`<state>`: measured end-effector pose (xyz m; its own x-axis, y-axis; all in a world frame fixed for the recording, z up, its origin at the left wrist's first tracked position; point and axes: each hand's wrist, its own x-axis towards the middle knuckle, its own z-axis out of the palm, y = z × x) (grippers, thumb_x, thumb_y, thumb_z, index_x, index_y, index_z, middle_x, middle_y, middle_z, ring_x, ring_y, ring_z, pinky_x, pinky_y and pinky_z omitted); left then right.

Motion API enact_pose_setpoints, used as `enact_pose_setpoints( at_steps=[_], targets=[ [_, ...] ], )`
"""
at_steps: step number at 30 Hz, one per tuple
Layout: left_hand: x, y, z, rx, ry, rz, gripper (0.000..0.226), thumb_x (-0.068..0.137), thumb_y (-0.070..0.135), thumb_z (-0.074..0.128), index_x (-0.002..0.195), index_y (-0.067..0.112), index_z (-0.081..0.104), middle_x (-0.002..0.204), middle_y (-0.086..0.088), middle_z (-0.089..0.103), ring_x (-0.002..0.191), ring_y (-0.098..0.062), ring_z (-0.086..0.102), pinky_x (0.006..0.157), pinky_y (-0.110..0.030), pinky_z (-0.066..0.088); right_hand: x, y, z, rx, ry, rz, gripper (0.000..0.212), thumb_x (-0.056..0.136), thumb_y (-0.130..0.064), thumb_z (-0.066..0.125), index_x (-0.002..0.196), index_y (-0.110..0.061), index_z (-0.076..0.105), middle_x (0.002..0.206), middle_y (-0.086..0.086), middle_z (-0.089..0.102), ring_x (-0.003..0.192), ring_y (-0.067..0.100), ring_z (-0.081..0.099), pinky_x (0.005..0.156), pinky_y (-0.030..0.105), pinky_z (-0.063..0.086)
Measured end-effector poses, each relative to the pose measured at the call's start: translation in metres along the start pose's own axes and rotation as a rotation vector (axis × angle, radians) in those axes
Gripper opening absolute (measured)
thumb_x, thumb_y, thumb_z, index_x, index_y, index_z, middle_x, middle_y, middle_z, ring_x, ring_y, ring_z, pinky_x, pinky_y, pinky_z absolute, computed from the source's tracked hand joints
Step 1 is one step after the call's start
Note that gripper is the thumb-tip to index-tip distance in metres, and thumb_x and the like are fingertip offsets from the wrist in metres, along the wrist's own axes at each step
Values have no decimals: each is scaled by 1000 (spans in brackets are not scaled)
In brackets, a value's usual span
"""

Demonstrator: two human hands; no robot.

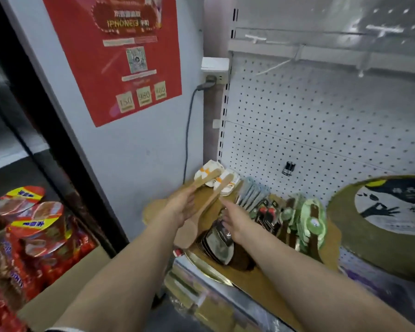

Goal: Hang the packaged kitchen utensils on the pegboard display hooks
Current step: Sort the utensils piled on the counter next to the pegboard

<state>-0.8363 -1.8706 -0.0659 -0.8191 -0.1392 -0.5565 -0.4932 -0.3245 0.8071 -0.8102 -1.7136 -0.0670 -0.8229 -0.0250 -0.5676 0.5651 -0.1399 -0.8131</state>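
Observation:
My left hand (pixel 180 207) grips two wooden spoons (pixel 222 184) low in front of the white pegboard (pixel 309 121). Their handles point up and away, and one spoon bowl hangs below my palm. My right hand (pixel 235 221) reaches in from the right with its fingers stretched out. Its fingertips are at the nearer spoon's handle; whether they touch it is unclear. A small black hook (pixel 288 168) sits low on the pegboard, bare. White hooks (pixel 255 39) stick out higher up. The spoons' packaging is too blurred to make out.
Below the pegboard, a shelf (pixel 261 281) carries black packages (pixel 266 215), green packages (pixel 309 220), white-and-orange packs (pixel 207 170) and a large round board (pixel 381 224). At left stands a carton (pixel 65 291) of noodle cups. A grey cable (pixel 188 130) runs down the wall.

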Motion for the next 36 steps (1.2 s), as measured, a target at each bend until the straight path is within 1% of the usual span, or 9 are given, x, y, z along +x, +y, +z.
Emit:
enact_pose_setpoints(
  at_steps=[4, 8, 10, 12, 14, 18, 26, 32, 36],
  targets=[
    [56, 21, 3, 169, -143, -62, 48, 89, 43, 73, 130, 22, 57, 127, 2, 60, 115, -15, 54, 81, -33, 46, 32, -5, 27, 86, 69, 3, 58, 94, -46, 67, 141, -16, 53, 143, 8, 56, 131, 24, 51, 112, 36, 42],
    [95, 34, 7, 324, -247, -107, 37, 92, 45, 69, 121, 26, 57, 120, 3, 61, 113, -15, 54, 85, -31, 48, 44, -11, 46, 151, 139, 35, 33, 102, -41, 56, 126, -19, 58, 106, -4, 63, 97, 14, 58, 81, 26, 48],
    [110, 34, 8, 362, -279, -123, 34, 91, 48, 69, 115, 25, 61, 114, 4, 63, 105, -13, 57, 79, -29, 50, 52, -9, 52, 204, 156, 77, 23, 105, -39, 50, 114, -20, 58, 100, -6, 61, 94, 11, 55, 90, 25, 45],
    [127, 32, 9, 401, -323, -153, 26, 91, 48, 69, 102, 25, 64, 105, 4, 65, 96, -12, 59, 84, -29, 51, 59, -5, 61, 255, 161, 119, 24, 106, -40, 45, 108, -20, 58, 93, -6, 60, 87, 8, 54, 87, 22, 44],
    [139, 32, 12, 415, -352, -162, 21, 92, 46, 69, 94, 25, 65, 96, 4, 66, 90, -12, 61, 87, -31, 50, 67, -1, 68, 296, 171, 149, 30, 107, -42, 43, 110, -18, 60, 93, -6, 62, 83, 5, 55, 69, 19, 45],
    [158, 31, 15, 450, -401, -148, 25, 94, 44, 67, 109, 25, 66, 103, 5, 70, 98, -12, 64, 94, -35, 50, 83, 1, 78, 296, 164, 157, 38, 107, -40, 40, 113, -13, 66, 95, -1, 70, 85, 10, 63, 62, 21, 49],
    [177, 28, 19, 455, -463, -163, 15, 97, 43, 63, 107, 32, 61, 125, 3, 62, 120, -19, 56, 105, -38, 43, 103, 7, 93, 278, 272, 150, 33, 102, -38, 55, 120, -13, 69, 95, 2, 77, 88, 15, 70, 60, 20, 54],
    [182, 26, 17, 442, -496, -178, 14, 98, 44, 61, 105, 32, 62, 122, 6, 61, 120, -17, 54, 112, -41, 40, 110, 10, 100, 283, 349, 126, 37, 100, -40, 56, 125, -15, 69, 106, 5, 78, 100, 23, 73, 77, 29, 58],
    [182, 24, 17, 422, -506, -178, 27, 97, 47, 62, 119, 31, 63, 126, 7, 61, 123, -16, 53, 113, -42, 39, 111, 14, 97, 287, 392, 93, 39, 96, -43, 62, 119, -13, 73, 105, 7, 78, 100, 26, 73, 94, 39, 58]
  ],
)
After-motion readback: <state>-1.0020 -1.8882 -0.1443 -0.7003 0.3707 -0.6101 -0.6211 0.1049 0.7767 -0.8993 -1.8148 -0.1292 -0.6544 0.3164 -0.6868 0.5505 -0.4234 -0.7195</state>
